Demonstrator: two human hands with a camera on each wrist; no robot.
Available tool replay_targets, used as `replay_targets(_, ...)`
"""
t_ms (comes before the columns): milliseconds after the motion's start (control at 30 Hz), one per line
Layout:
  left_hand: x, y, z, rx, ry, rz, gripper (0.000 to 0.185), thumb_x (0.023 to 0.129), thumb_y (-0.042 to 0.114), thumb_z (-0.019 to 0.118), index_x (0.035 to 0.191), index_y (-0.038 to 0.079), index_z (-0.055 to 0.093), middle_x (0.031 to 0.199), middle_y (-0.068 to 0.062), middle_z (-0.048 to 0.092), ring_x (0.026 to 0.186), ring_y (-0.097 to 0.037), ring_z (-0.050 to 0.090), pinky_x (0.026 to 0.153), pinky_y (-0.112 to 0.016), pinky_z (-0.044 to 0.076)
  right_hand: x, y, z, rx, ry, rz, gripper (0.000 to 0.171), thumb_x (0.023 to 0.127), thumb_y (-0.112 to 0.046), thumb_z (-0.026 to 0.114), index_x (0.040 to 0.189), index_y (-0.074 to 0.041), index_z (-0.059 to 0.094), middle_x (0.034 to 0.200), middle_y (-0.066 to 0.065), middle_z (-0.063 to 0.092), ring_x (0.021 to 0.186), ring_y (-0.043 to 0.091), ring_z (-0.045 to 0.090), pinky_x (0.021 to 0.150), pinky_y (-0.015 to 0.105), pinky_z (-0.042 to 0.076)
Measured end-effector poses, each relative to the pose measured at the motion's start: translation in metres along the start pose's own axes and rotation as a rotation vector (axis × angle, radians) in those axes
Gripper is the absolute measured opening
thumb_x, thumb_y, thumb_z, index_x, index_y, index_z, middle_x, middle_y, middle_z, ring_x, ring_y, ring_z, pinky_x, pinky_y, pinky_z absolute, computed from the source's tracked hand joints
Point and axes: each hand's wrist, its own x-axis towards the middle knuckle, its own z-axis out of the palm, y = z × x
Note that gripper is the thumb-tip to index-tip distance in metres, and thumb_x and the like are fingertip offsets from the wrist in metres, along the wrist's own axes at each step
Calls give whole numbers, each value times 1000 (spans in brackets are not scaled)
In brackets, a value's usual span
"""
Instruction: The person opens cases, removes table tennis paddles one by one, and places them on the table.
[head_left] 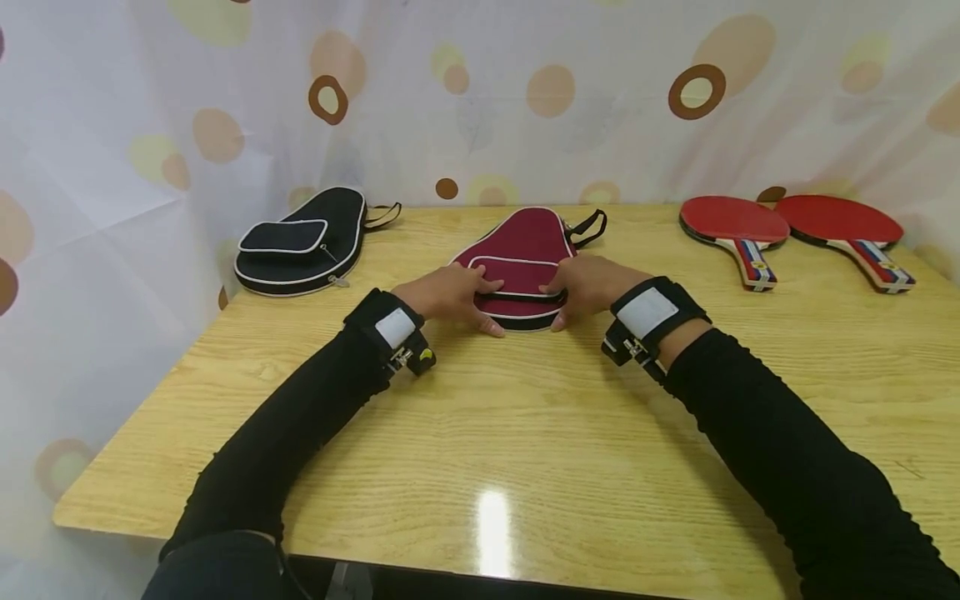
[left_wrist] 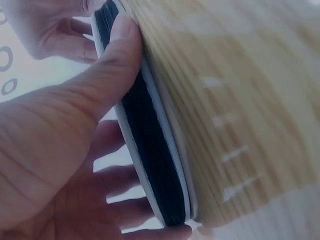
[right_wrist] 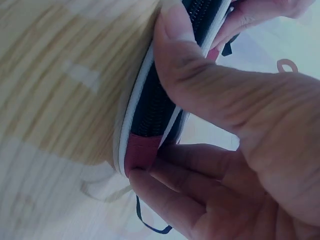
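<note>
A maroon racket case (head_left: 520,243) with white piping lies flat in the middle of the wooden table (head_left: 525,433). My left hand (head_left: 452,295) grips its near left edge. In the left wrist view the thumb (left_wrist: 117,55) presses on the dark zip band (left_wrist: 150,145) while the fingers (left_wrist: 117,182) lie over the top. My right hand (head_left: 587,287) holds the near right edge. Its thumb (right_wrist: 176,40) sits on the zip (right_wrist: 150,107), and its fingers (right_wrist: 167,187) curl over the maroon top (right_wrist: 141,152).
A black racket case (head_left: 303,242) lies at the back left near the table's corner. Two red table-tennis rackets (head_left: 733,225) (head_left: 851,227) lie side by side at the back right. A dotted curtain (head_left: 480,92) hangs right behind and left of the table.
</note>
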Motion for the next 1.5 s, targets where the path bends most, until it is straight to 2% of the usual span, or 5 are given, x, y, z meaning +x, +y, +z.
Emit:
replay_targets(333,1,15,5,95,37,22,86,85,56,75,151,11,44,116,-12,64,100,-21,52,91,-34,44,-1,6,-1,81,-51,57,71,82,-35,85,138,1,59,136,26,59,113,31,59,92,43,49)
replay_targets(600,1,20,4,113,50,-17,88,83,59,75,150,10,45,113,-10,65,97,-20,52,87,-34,45,3,4,0,70,-41,39,75,81,-39,86,137,3,59,127,22,66,92,23,56,77,35,45)
replay_targets(900,3,22,5,103,77,-24,87,82,59,76,148,9,49,96,-5,63,88,-19,51,77,-31,43,5,-8,6,42,51,50,44,76,-42,87,81,-4,67,68,-2,46,64,15,42,59,28,32)
replay_targets(1133,3,25,3,109,77,-52,85,82,59,76,147,9,52,108,-8,66,94,-21,55,84,-33,46,-1,-16,6,-8,50,37,66,83,-44,82,126,3,65,96,9,66,85,24,57,78,39,47)
replay_targets(1500,4,33,6,83,110,-86,76,82,56,77,138,7,62,112,-9,66,98,-23,58,88,-35,49,6,-14,7,-12,11,85,77,83,-47,81,136,5,59,100,10,66,87,24,55,78,38,45)
